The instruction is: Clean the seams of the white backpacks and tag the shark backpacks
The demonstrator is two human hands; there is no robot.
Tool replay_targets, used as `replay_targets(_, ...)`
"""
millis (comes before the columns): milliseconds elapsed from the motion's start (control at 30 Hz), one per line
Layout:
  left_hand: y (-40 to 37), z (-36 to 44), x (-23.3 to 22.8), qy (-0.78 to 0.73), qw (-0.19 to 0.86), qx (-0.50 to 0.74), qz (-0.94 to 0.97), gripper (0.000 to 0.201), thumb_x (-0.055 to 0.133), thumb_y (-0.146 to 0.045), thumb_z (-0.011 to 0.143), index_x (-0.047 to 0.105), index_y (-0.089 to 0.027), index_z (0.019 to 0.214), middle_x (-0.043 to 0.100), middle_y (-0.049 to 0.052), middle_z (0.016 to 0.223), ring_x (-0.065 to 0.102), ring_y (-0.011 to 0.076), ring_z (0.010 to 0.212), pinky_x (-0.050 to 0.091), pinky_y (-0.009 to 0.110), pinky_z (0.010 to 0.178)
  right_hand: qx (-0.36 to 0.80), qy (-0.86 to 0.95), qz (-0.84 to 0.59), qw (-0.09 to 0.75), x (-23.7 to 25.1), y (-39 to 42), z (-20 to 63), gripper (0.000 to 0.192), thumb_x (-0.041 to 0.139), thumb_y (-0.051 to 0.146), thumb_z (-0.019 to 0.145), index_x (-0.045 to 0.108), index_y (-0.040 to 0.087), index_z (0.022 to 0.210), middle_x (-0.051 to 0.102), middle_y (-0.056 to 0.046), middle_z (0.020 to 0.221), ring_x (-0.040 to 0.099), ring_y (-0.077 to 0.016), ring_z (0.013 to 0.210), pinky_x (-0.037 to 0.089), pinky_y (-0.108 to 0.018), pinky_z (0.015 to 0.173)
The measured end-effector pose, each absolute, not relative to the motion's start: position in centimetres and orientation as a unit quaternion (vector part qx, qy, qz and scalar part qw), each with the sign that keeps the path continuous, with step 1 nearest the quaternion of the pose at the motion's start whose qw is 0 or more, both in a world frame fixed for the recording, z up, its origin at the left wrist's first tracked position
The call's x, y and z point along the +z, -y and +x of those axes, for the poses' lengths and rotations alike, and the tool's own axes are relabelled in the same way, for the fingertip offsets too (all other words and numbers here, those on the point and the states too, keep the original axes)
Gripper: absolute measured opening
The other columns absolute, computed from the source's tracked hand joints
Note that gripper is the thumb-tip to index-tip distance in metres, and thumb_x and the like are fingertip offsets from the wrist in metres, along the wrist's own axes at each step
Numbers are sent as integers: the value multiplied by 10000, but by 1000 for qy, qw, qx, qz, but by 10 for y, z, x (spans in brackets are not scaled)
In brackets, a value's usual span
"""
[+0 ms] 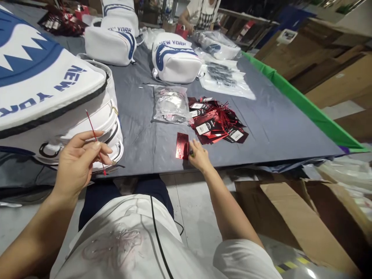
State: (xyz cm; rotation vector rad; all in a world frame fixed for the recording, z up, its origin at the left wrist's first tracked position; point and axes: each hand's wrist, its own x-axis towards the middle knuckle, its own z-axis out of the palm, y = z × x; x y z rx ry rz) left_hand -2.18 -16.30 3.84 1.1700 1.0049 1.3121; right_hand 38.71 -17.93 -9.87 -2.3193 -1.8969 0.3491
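Note:
My left hand [80, 157] pinches a thin red hang-tag cord [92, 128] between thumb and fingers, and the cord hangs slantwise. Just behind it is a large white and blue backpack [87, 93] lettered NEW YORK, with its zips and pull loops towards me. My right hand [200, 155] is at the table's front edge with its fingers curled. A small greenish bit shows under them, too hidden to name. Beside those fingers a shiny red hang tag [182, 145] lies on the table. A pile of red and black hang tags [217, 120] with red cords sits beyond.
A clear plastic bag [171, 102] lies beside the tag pile. White backpacks [176, 58] stand farther back, with plastic-wrapped items [226, 77] to their right. A green strip [290, 89] edges the table. Cardboard boxes [305, 217] stand at right. Another person [200, 13] is across the table.

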Motion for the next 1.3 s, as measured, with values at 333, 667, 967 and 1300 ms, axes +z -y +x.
replay_targets(333,160,-20,18,-440,566,484,503,281,755,-373,806,687,-221,1032,725,5,700,641,119,484,522,212,498,164,760,-626,60,-118,270,335,719,456,54,766,435,141,1479,313,-121,1607,253,-263,1497,249,-498,1202)
replay_targets(667,172,1,16,-452,598,363,554,318,685,-421,854,641,-162,1034,716,18,734,679,125,547,558,214,549,122,525,-838,89,-98,217,330,606,706,589,788,598,165,1208,576,-175,1223,615,-329,1060,509,-414,830)
replay_targets(967,184,20,3,-456,628,265,572,393,630,-438,857,618,-168,1143,703,16,748,671,125,546,540,219,547,212,488,-845,64,-98,189,322,321,757,362,748,636,180,983,668,-103,954,650,-255,887,452,-315,708)
replay_targets(1300,189,36,-30,-465,637,175,589,435,531,-334,911,572,-204,1325,699,12,742,642,103,500,472,177,466,379,586,-667,260,-95,203,286,266,503,399,869,644,185,941,613,11,702,567,-146,618,469,-258,591)
